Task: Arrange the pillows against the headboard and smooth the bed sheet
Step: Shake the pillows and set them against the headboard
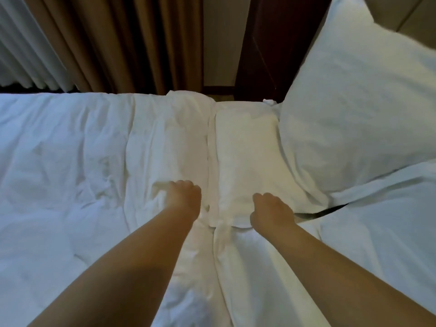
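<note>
White, rumpled sheet (pixel 70 149) bunches in your left hand (pixel 182 200); your right hand (pixel 271 214) grips the flat, soft pillow (pixel 247 156) edge.

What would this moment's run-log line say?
left hand grips bunched duvet | right hand grips flat pillow near edge | second pillow propped at right
</note>
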The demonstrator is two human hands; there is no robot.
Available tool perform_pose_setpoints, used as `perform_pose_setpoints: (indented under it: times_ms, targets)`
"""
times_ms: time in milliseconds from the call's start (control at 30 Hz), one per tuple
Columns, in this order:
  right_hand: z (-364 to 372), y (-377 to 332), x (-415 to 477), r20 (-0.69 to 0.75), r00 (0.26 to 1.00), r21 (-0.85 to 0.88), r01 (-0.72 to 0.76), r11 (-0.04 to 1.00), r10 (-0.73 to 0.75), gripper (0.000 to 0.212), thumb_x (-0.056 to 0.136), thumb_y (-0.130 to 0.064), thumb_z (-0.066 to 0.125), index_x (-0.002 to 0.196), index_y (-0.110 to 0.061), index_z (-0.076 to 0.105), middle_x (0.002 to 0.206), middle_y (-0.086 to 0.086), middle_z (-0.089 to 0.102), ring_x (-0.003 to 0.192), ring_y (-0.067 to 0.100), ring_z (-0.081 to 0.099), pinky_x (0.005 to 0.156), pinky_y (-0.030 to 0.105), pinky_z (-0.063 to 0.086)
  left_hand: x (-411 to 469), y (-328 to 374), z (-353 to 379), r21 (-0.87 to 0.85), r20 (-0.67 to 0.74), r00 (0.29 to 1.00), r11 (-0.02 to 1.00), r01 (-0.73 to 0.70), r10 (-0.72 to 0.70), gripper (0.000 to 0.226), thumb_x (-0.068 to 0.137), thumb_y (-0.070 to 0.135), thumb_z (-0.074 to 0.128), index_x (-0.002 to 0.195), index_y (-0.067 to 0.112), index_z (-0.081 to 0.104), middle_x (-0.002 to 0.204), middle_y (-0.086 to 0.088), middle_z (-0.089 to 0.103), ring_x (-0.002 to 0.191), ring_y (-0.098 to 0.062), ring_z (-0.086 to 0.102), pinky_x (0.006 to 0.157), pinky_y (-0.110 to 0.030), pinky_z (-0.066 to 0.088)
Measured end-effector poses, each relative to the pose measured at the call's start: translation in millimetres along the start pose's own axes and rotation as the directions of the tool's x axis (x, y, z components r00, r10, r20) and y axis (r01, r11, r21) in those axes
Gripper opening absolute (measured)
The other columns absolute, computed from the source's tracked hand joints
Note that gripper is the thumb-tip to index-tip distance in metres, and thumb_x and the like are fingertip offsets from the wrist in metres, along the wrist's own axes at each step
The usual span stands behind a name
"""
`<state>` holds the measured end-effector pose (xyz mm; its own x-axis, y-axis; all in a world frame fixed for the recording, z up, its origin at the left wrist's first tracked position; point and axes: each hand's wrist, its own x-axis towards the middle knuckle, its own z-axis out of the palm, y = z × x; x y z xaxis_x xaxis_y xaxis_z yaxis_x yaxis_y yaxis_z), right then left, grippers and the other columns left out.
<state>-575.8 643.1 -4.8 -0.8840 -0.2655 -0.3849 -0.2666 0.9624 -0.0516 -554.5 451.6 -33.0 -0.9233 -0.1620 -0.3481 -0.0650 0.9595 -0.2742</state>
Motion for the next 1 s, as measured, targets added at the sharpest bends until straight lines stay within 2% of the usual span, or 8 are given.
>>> perform_pose_setpoints:
  times_ms: [133, 267, 433, 567, 733, 833, 933, 1000]
  targets:
    - [2.9, -10.1, 73.6, -0.052, 0.998, 0.011, 0.018, 1.0, -0.017, 0.024, 0.09, -0.023, 0.049, 0.112, -0.014, 0.049, 0.112, 0.008, 0.053, 0.105, 0.029, 0.053, 0.08, 0.034, 0.041, 63.5, -5.5, 0.0, 0.013, -0.044, 0.999, 0.999, 0.029, -0.029, 0.025, 0.088, 0.018, 0.049, 0.112, 0.017, 0.057, 0.102, -0.001, 0.056, 0.095, -0.018, 0.056, 0.075, -0.03, 0.034]
    - [45.0, -16.4, 134.3, 0.163, 0.986, 0.076, -0.027, 0.997, 0.015, 0.048, 0.083, -0.039, 0.063, 0.12, -0.01, 0.056, 0.121, 0.01, 0.058, 0.113, 0.028, 0.057, 0.09, 0.03, 0.046, 118.3, 5.3, 23.3, 0.006, 0.083, 0.997, 1.0, -0.003, 0.002, 0.025, 0.087, 0.017, 0.051, 0.11, 0.014, 0.062, 0.103, -0.005, 0.056, 0.097, -0.024, 0.056, 0.081, -0.036, 0.046]
    - [71.1, -6.2, 178.6, 0.216, 0.976, -0.085, 0.061, 0.995, -0.041, 0.044, 0.091, -0.038, 0.056, 0.127, -0.013, 0.058, 0.133, 0.008, 0.056, 0.123, 0.025, 0.054, 0.1, 0.03, 0.041, 152.0, 54.5, 71.7, -0.382, 0.298, 0.953, 0.907, 0.179, -0.063, 0.044, 0.097, 0.044, 0.04, 0.126, 0.014, 0.054, 0.127, -0.009, 0.056, 0.122, -0.032, 0.048, 0.105, -0.05, 0.029]
    - [72.1, -8.4, 189.1, 0.22, 0.976, -0.103, 0.021, 0.995, 0.002, 0.039, 0.091, -0.027, 0.057, 0.126, -0.011, 0.059, 0.134, 0.009, 0.055, 0.123, 0.026, 0.053, 0.1, 0.032, 0.041, 151.7, 64.2, 73.4, -0.53, 0.358, 0.922, 0.78, 0.333, -0.15, 0.022, 0.087, 0.029, 0.054, 0.106, 0.02, 0.057, 0.11, -0.004, 0.06, 0.115, -0.028, 0.051, 0.105, -0.047, 0.025]
    - [64.2, 0.5, 173.2, 0.135, 0.989, -0.031, 0.063, 0.998, -0.058, 0.027, 0.094, -0.021, 0.052, 0.116, -0.009, 0.064, 0.118, 0.011, 0.063, 0.109, 0.029, 0.059, 0.084, 0.031, 0.043, 130.6, 58.2, 63.9, -0.883, 0.31, 0.947, 0.345, 0.319, -0.084, 0.012, 0.089, 0.009, 0.045, 0.083, 0.006, 0.056, 0.093, -0.013, 0.062, 0.083, -0.031, 0.06, 0.068, -0.031, 0.046]
    - [52.6, 13.3, 154.9, 0.079, 0.993, 0.062, 0.087, 0.994, -0.092, 0.022, 0.089, -0.033, 0.059, 0.095, -0.012, 0.059, 0.092, 0.006, 0.06, 0.089, 0.028, 0.057, 0.071, 0.029, 0.036, 106.0, 48.6, 62.6, -0.912, 0.181, 0.955, 0.322, 0.252, -0.235, 0.025, 0.088, 0.008, 0.044, 0.064, 0.014, 0.038, 0.07, -0.004, 0.048, 0.069, -0.026, 0.047, 0.062, -0.03, 0.036]
    - [55.5, 12.3, 123.7, 0.077, 0.993, 0.23, 0.065, 0.971, -0.084, 0.034, 0.086, -0.04, 0.063, 0.068, -0.019, 0.043, 0.071, -0.001, 0.046, 0.082, 0.024, 0.053, 0.069, 0.028, 0.035, 86.2, 57.4, 67.9, -0.935, 0.321, 0.896, 0.05, 0.352, -0.307, 0.016, 0.092, 0.017, 0.049, 0.081, 0.006, 0.048, 0.073, -0.011, 0.057, 0.063, -0.03, 0.06, 0.058, -0.04, 0.054]
    - [76.7, 4.7, 97.9, 0.145, 0.983, 0.262, 0.071, 0.962, -0.112, 0.028, 0.085, -0.037, 0.061, 0.066, -0.021, 0.048, 0.081, 0.005, 0.06, 0.089, 0.027, 0.059, 0.07, 0.028, 0.04, 72.5, 69.8, 68.5, -0.871, 0.486, 0.845, -0.048, 0.488, -0.224, 0.043, 0.084, 0.036, 0.064, 0.11, 0.005, 0.049, 0.094, -0.013, 0.063, 0.076, -0.029, 0.066, 0.062, -0.04, 0.058]
